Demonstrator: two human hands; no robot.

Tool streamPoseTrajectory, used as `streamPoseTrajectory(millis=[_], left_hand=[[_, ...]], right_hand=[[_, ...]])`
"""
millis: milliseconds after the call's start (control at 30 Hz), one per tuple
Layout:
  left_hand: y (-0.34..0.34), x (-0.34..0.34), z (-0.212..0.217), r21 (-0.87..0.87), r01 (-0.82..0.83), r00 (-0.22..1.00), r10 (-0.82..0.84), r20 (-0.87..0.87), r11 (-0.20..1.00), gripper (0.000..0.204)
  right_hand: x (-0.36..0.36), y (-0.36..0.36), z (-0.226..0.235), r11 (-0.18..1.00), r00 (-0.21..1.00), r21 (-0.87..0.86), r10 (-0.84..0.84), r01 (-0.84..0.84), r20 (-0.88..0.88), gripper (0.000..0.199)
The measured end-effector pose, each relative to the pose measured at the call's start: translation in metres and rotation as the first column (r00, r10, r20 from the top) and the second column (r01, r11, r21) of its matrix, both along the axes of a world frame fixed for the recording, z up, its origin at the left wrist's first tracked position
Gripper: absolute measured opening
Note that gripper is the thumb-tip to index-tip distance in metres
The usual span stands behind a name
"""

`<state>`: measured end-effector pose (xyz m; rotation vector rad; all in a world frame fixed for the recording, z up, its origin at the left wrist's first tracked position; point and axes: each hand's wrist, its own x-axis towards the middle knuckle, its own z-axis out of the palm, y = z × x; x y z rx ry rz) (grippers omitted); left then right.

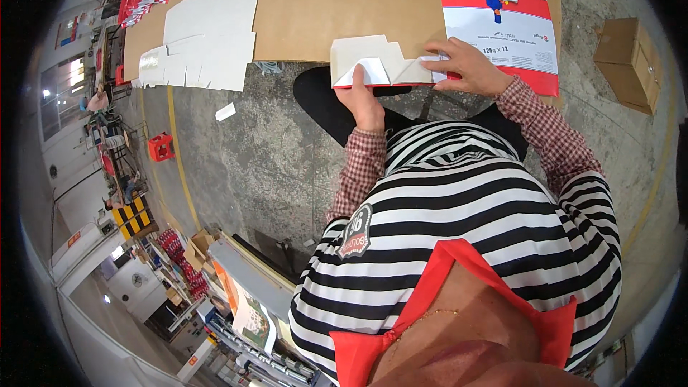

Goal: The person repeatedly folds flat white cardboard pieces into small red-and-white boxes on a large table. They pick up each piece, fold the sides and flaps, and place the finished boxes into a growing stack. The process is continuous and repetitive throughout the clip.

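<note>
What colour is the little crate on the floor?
Red. The small crate stands on the grey floor, seen in the head view.

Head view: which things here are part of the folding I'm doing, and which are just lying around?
In hand:
- folded carton blank, held by left hand and right hand
- printed red-and-white carton sheet under the right hand
- brown table

Lying about:
- white flat blanks
- brown box on the floor
- red crate

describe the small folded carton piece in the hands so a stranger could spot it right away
Start at the brown table and follow its near edge. There the left hand and right hand press the folded carton: white with a red lower edge, smaller than the flat printed sheet beside it.
</note>
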<state>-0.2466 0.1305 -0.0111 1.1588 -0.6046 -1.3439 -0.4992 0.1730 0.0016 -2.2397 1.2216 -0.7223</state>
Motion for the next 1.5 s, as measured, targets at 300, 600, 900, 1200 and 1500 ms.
streamPoseTrajectory(millis=[300,600,900,1200,1500], left_hand=[[-0.038,-0.056,0.026,-0.059,0.981,0.047,0.069,0.996,0.187,0.113],[-0.049,-0.078,0.007,-0.006,0.984,-0.011,0.094,0.996,0.176,0.112],[-0.037,-0.087,0.003,0.144,0.959,-0.195,0.200,0.960,0.245,0.083],[-0.034,-0.096,0.000,0.145,0.928,-0.205,0.145,0.968,0.344,0.057],[0.046,-0.172,-0.007,-0.128,0.925,0.241,-0.290,0.926,0.359,0.071]], right_hand=[[-0.018,0.032,0.027,0.980,0.914,-0.129,-0.187,0.150,-0.360,0.081],[-0.039,0.042,0.022,0.914,0.875,-0.116,-0.406,0.389,-0.262,0.084],[-0.034,0.044,-0.006,0.908,0.863,-0.165,-0.418,0.386,-0.282,0.050],[-0.095,0.093,-0.013,0.495,0.499,-0.168,-0.866,0.853,-0.016,0.046],[-0.020,0.090,0.007,0.478,-0.080,0.524,-0.680,0.705,0.729,0.059]])
